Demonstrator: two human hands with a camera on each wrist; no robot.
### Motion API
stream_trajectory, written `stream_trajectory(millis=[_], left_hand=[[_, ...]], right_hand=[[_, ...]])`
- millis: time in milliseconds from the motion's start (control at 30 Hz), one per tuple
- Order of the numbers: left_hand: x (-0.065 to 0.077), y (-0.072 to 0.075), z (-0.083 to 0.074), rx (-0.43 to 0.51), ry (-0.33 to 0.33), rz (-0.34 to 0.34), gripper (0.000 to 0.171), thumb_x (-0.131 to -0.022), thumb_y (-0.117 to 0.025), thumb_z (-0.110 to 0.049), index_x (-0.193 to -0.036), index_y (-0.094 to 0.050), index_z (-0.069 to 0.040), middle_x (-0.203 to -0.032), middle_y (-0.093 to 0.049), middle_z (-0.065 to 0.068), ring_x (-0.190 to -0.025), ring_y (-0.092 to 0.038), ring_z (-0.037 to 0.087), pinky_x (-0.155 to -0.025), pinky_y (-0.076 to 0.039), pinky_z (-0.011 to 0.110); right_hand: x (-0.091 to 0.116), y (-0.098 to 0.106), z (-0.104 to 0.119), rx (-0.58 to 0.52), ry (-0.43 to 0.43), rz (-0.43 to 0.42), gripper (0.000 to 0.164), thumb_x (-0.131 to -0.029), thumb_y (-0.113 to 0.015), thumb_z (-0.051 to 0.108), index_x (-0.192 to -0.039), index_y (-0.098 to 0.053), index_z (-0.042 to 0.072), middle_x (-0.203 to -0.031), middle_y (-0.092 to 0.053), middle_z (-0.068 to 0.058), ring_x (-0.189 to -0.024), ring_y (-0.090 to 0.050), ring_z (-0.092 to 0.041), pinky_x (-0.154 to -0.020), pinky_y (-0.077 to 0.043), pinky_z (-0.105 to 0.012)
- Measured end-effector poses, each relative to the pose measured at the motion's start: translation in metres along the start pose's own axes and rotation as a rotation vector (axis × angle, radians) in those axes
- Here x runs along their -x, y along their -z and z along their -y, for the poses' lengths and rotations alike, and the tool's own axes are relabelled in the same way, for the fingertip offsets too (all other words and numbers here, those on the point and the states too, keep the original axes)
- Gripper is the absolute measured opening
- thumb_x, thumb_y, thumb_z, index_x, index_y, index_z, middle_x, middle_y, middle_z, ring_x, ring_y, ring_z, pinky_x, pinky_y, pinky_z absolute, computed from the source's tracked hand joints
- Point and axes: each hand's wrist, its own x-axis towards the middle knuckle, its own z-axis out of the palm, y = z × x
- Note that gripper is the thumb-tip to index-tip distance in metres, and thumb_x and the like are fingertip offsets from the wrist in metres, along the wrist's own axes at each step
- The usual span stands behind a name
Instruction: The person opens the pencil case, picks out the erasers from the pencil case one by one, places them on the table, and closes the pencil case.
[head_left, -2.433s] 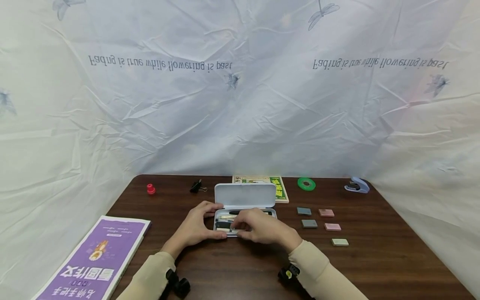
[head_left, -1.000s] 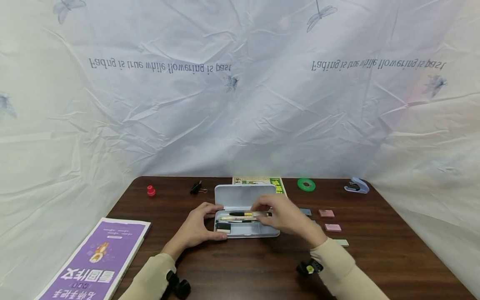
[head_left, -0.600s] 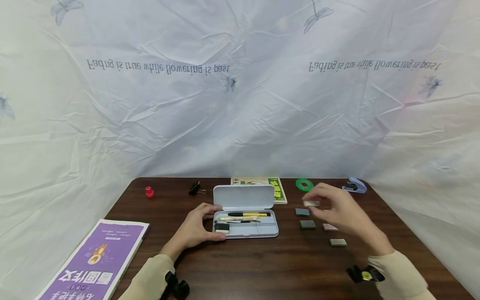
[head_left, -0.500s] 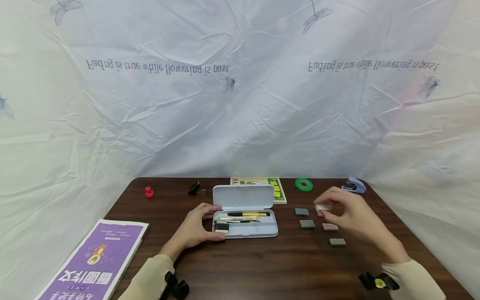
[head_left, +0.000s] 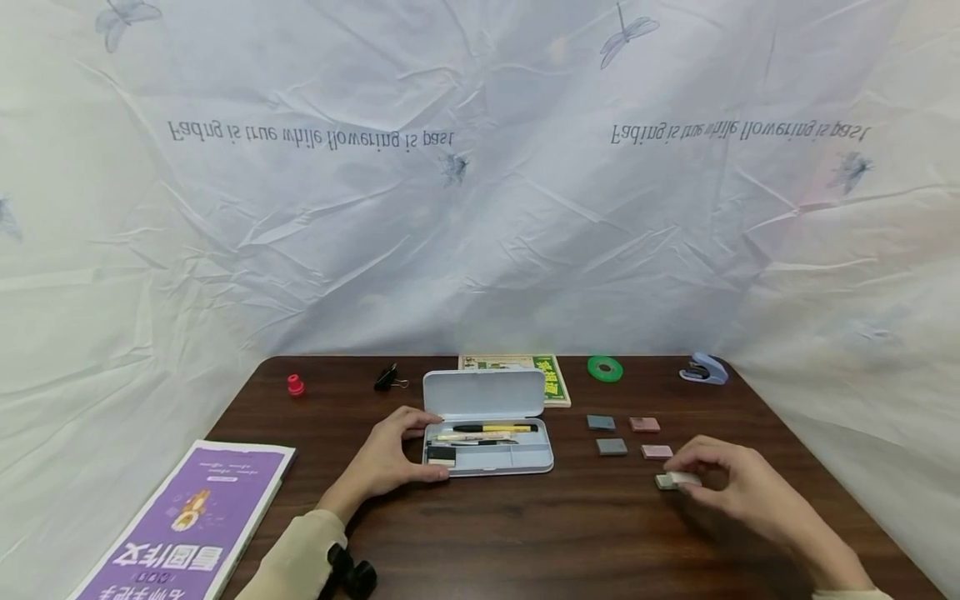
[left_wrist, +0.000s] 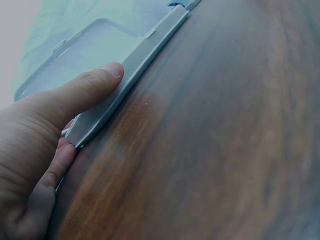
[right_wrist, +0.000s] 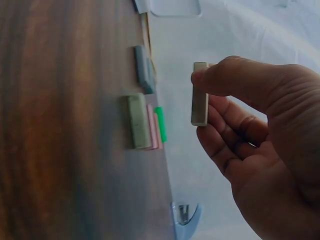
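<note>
While the right hand (head_left: pixel 738 486) pinches a pale eraser (head_left: pixel 684 478) between thumb and fingertips, that eraser sits at the hand's left tip, held just above the table (head_left: pixel 525 533) and right over/beside a greenish eraser (head_left: pixel 664 482) lying there. Right wrist view: pale eraser (right_wrist: pixel 200 94) upright on edge in the pinch, thumb on top, fingers (right_wrist: pixel 225 135) curled under; clear of the table, greenish eraser (right_wrist: pixel 137 121) near it. Beyond: two pink erasers (head_left: pixel 650 437) and two grey erasers (head_left: pixel 606 434) in a loose grid, between the hand and the pencil case (head_left: pixel 487 433). Case is open, lid up, pens and a black-sleeved eraser inside. Left hand (head_left: pixel 386 462) grips the case's left end, thumb on near edge, fingers round the far corner; left wrist view shows thumb (left_wrist: pixel 85 92) pressed on the case rim (left_wrist: pixel 135 70). Farther out: green tape roll (head_left: pixel 604 368), blue stapler (head_left: pixel 703 369), green book (head_left: pixel 551 379) behind case, black binder clip (head_left: pixel 388 378), red stamp (head_left: pixel 296 385), purple workbook (head_left: pixel 187 525) at near left.
</note>
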Motion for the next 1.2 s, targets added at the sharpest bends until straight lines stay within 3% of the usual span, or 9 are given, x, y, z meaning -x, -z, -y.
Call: stream_trajectory(millis=[133,233,433,633,1033,1200], left_hand=[[0.0,0.0,0.0,0.004,0.008,-0.008,0.086,-0.074,-0.106,-0.049,-0.146,-0.069,-0.02,-0.143,-0.065,0.0,-0.132,-0.07,0.023,-0.115,-0.058,0.046],[0.0,0.0,0.0,0.006,0.009,-0.011,0.087,-0.074,-0.106,-0.049,-0.146,-0.068,-0.02,-0.143,-0.065,0.0,-0.132,-0.07,0.022,-0.115,-0.058,0.045],[0.0,0.0,0.0,0.001,0.004,-0.012,0.085,-0.074,-0.106,-0.049,-0.145,-0.07,-0.02,-0.141,-0.065,0.0,-0.131,-0.07,0.021,-0.115,-0.059,0.045],[0.0,0.0,-0.001,0.001,0.02,-0.012,0.084,-0.073,-0.106,-0.049,-0.144,-0.07,-0.021,-0.141,-0.065,-0.001,-0.131,-0.07,0.021,-0.115,-0.059,0.045],[0.0,0.001,-0.002,0.0,0.031,-0.015,0.081,-0.073,-0.106,-0.05,-0.141,-0.072,-0.021,-0.141,-0.065,-0.001,-0.131,-0.07,0.021,-0.115,-0.059,0.046],[0.0,0.001,-0.002,0.001,0.025,-0.011,0.082,-0.073,-0.106,-0.051,-0.141,-0.072,-0.021,-0.142,-0.065,-0.002,-0.131,-0.07,0.021,-0.115,-0.059,0.046]], right_hand=[[0.006,-0.002,-0.006,-0.041,-0.055,0.083,0.026,-0.096,-0.089,0.007,-0.112,-0.081,0.027,-0.108,-0.076,0.011,-0.091,-0.07,-0.006,-0.077,-0.061,-0.021],[0.008,-0.005,-0.012,-0.066,-0.049,0.127,0.023,-0.098,-0.087,0.009,-0.113,-0.081,0.025,-0.11,-0.077,0.008,-0.093,-0.07,-0.007,-0.075,-0.061,-0.024],[0.01,-0.012,-0.019,-0.098,-0.049,0.185,0.024,-0.096,-0.089,0.008,-0.113,-0.082,0.022,-0.111,-0.078,0.005,-0.09,-0.069,-0.008,-0.07,-0.059,-0.025],[0.008,-0.013,-0.019,-0.092,-0.092,0.251,0.023,-0.096,-0.089,0.009,-0.114,-0.084,0.022,-0.112,-0.078,0.007,-0.096,-0.071,-0.004,-0.077,-0.062,-0.024],[0.007,-0.008,-0.015,-0.025,-0.106,0.289,0.023,-0.094,-0.092,0.017,-0.114,-0.086,0.026,-0.113,-0.077,0.012,-0.102,-0.068,0.002,-0.078,-0.061,-0.023],[0.0,-0.007,-0.007,0.014,-0.082,0.232,0.023,-0.094,-0.093,0.021,-0.114,-0.083,0.026,-0.112,-0.077,0.012,-0.098,-0.07,0.0,-0.077,-0.062,-0.025]])
